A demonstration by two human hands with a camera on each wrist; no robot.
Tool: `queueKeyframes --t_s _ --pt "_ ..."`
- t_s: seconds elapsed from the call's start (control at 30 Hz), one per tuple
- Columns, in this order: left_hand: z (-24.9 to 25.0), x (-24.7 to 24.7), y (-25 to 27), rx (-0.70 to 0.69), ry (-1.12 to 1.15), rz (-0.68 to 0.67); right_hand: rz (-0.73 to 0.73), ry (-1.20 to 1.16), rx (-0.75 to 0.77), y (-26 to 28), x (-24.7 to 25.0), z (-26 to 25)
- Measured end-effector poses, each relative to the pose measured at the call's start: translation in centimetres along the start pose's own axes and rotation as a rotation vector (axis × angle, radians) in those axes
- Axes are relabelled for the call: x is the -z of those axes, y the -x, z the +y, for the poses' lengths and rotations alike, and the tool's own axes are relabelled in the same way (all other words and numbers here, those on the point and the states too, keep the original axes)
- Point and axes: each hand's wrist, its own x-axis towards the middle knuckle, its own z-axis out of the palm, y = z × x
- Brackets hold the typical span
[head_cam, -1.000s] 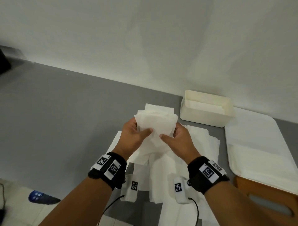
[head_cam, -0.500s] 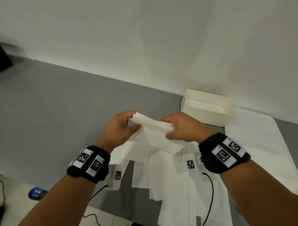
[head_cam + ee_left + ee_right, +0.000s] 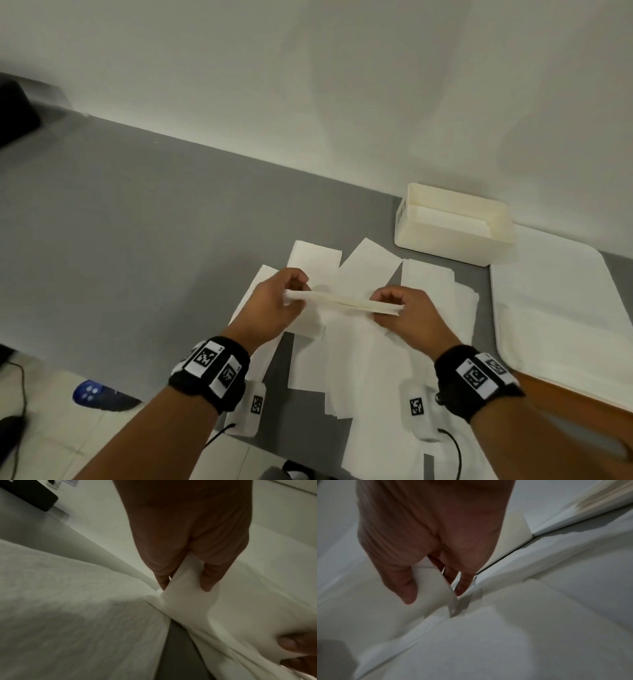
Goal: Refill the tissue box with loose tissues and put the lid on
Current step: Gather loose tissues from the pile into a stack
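A thin stack of white tissues point(image 3: 342, 302) hangs flat and edge-on above the table, held at both ends. My left hand point(image 3: 274, 308) pinches its left end, thumb under and fingers over; the left wrist view shows the fingers point(image 3: 207, 577) clamped on the stack of tissues point(image 3: 185, 595). My right hand point(image 3: 407, 315) pinches the right end, and the right wrist view shows the stack's edge point(image 3: 435, 592) between thumb and fingers. Loose tissues point(image 3: 349, 356) lie spread on the grey table beneath. The open cream tissue box point(image 3: 452, 236) stands at the back right. No lid can be told apart.
A white tray point(image 3: 555, 308) lies right of the box, over a wooden edge point(image 3: 575, 401). The grey table point(image 3: 137, 240) meets a white wall behind. Floor tiles, a blue object point(image 3: 90, 394) and cables show at lower left.
The stack was held upright facing me, then tipped over; now it lies flat and edge-on, lower, with my hands spread to its two ends.
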Motion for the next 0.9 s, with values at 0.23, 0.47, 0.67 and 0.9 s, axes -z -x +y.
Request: queueKeyframes --t_s 0.23,0.47,0.67,0.9 --pt "1.8 0.8 -0.8 -0.027 -0.005 0.065 0.147 -0.124 0.062 -0.2 1.1 -0.7" --pt "2.8 1.2 -1.6 0.009 -0.316 -0.047 0.14 0.076 0.042 -0.3 2.0 -1.4" --pt "9.7 0.5 -2.5 -0.288 -0.327 -0.077 0.02 0.367 0.319 -0.4 5.3 -10.0" --pt "11.7 -2.7 -3.3 -0.207 0.427 0.105 0.111 -0.068 0.327 -0.1 6.6 -11.7"
